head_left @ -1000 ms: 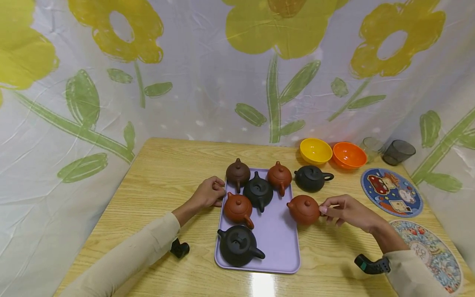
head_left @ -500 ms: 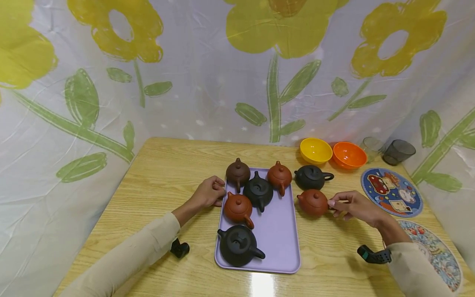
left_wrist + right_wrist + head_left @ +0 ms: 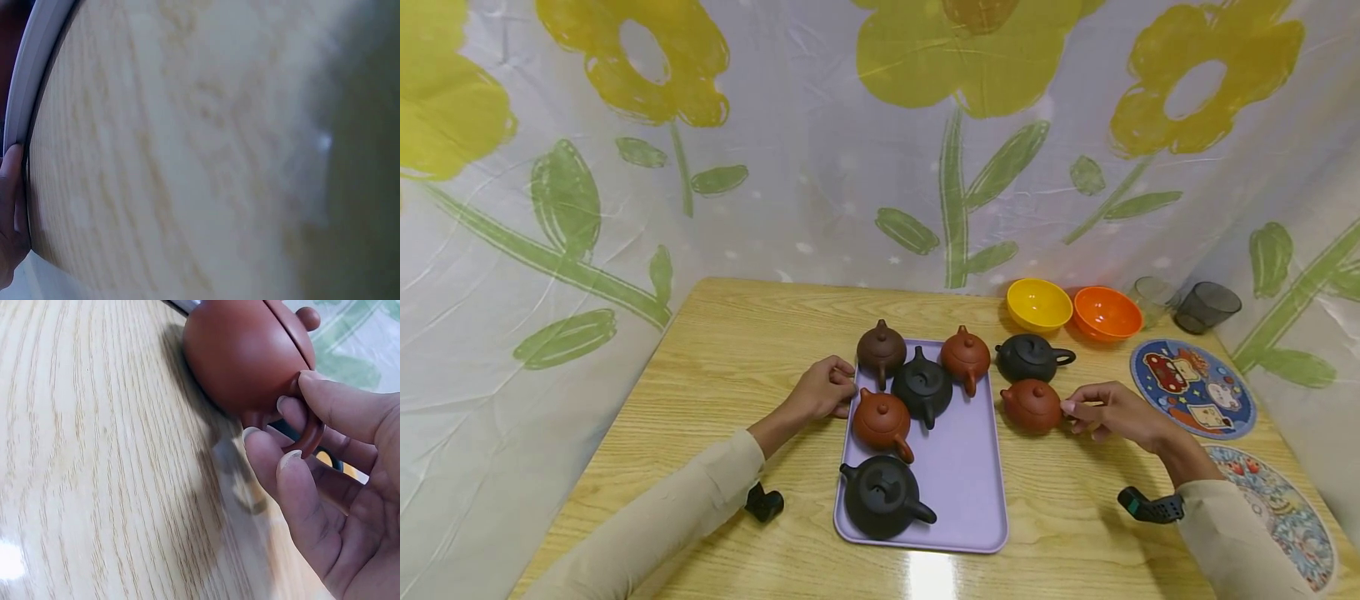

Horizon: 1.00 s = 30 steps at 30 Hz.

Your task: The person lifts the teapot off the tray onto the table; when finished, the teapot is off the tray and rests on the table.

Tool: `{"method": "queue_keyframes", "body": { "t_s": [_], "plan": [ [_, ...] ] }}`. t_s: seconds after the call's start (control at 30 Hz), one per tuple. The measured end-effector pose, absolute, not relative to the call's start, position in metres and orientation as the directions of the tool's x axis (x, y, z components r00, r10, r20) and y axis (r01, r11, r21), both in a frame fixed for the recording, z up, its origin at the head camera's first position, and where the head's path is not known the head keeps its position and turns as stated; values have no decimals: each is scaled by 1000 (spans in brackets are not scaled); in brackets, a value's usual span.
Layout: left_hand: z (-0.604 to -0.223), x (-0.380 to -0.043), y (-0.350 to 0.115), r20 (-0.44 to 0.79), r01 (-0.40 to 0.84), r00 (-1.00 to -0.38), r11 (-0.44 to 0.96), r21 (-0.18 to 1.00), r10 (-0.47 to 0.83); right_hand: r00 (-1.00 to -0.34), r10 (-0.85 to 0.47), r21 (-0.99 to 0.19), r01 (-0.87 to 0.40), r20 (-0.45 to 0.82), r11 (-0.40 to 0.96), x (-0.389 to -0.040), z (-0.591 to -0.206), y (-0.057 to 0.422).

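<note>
In the head view my right hand [image 3: 1116,412] pinches the handle of a reddish-brown clay teapot [image 3: 1032,407], just right of the lilac tray [image 3: 958,500]. The right wrist view shows thumb and fingers around the loop handle of this teapot [image 3: 244,356], whose base is at or close to the tabletop. My left hand [image 3: 825,388] grips the tray's left rim, its fingertips partly hidden. On the tray stand a dark brown teapot [image 3: 882,350], two reddish ones [image 3: 965,358] [image 3: 881,421] and two black ones [image 3: 921,387] [image 3: 880,496].
Behind the held teapot is another black teapot [image 3: 1027,358]. A yellow bowl [image 3: 1038,306], an orange bowl [image 3: 1107,314], a clear glass [image 3: 1152,298] and a dark glass [image 3: 1207,307] line the back right. Two round patterned mats [image 3: 1193,388] [image 3: 1277,508] lie at the right.
My right hand has carried the reddish-brown teapot from over the tray's right edge, rightward and slightly back, to beside the tray. The left hand has stayed at the rim.
</note>
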<state>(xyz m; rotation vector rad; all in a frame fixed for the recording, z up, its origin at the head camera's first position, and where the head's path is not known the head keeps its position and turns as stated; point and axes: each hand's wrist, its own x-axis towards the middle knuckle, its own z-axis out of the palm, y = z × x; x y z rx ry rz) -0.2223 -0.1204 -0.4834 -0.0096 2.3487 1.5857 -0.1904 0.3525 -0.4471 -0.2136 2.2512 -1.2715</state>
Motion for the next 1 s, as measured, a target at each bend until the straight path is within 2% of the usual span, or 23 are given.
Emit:
{"method": "queue_keyframes", "body": {
  "t_s": [0.7,0.83,1.0],
  "plan": [
    [-485,-223,-122,-251,-168,-952,392,904,172,-841,-358,-822,163,-405,545,-193,-454,357],
    [-485,-223,-122,-250,-166,-953,391,905,174,-866,-311,-820,176,-392,545,-191,-453,359],
    [-484,-223,-122,-251,-168,-952,390,905,173,-923,-223,-805,134,-314,579,-184,-444,361]
  ]
}}
